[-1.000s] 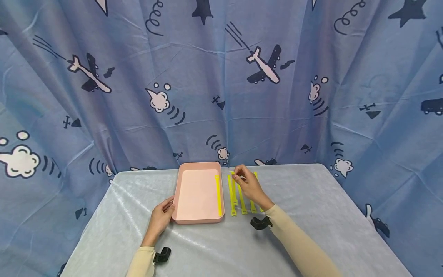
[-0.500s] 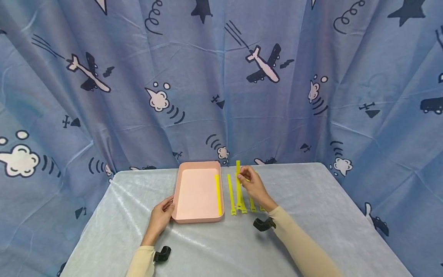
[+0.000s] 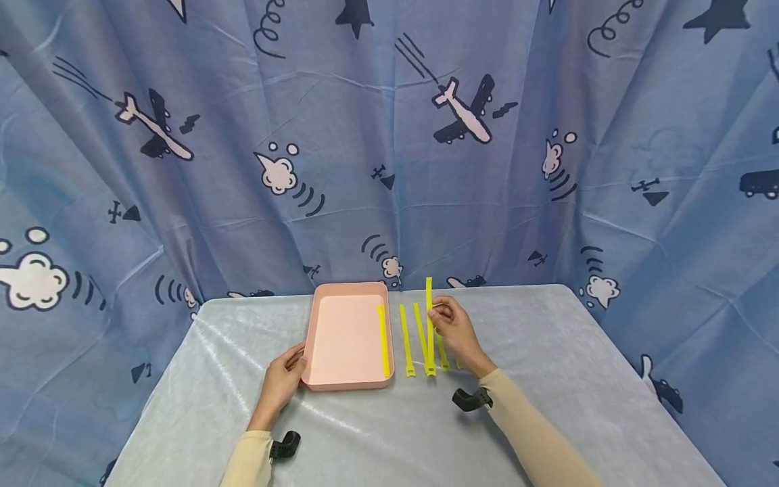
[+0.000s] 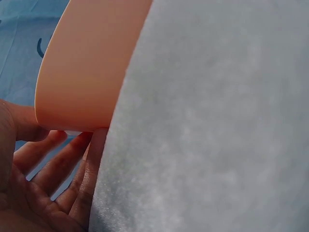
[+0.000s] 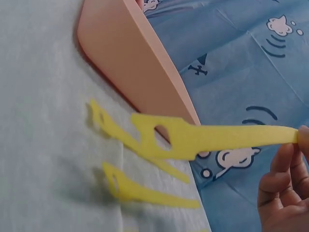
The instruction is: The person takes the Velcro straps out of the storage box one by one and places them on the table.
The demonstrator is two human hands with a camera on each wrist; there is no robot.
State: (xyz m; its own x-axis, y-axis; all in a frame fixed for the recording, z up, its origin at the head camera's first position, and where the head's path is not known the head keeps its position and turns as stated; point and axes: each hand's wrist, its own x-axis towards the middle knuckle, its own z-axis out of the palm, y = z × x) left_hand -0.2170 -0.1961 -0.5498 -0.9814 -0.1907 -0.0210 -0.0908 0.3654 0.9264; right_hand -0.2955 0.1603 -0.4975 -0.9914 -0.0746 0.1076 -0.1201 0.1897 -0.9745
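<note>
My right hand (image 3: 458,331) pinches a yellow hook-and-loop cable tie (image 3: 429,325) between thumb and fingers. Its slotted head (image 5: 159,137) points toward the table. Beneath it, several similar yellow ties (image 3: 406,341) lie on the cloth, some partly hidden by the hand and the held strap. One more yellow tie (image 3: 384,341) lies inside the pink tray (image 3: 347,386), along its right wall. At the tray's left side, near the front corner, my left hand (image 3: 281,385) holds the edge, with the thumb (image 4: 29,124) at the rim and fingertips against the wall.
A pale grey plush cloth (image 3: 365,439) covers the table. Behind it hangs a blue curtain (image 3: 341,169) printed with planes and clouds. Each wrist wears a black camera, on the left (image 3: 286,446) and the right (image 3: 471,399).
My right hand has lifted a tie's far end upright and carried it rightward over the other ties. The left hand and tray have stayed put.
</note>
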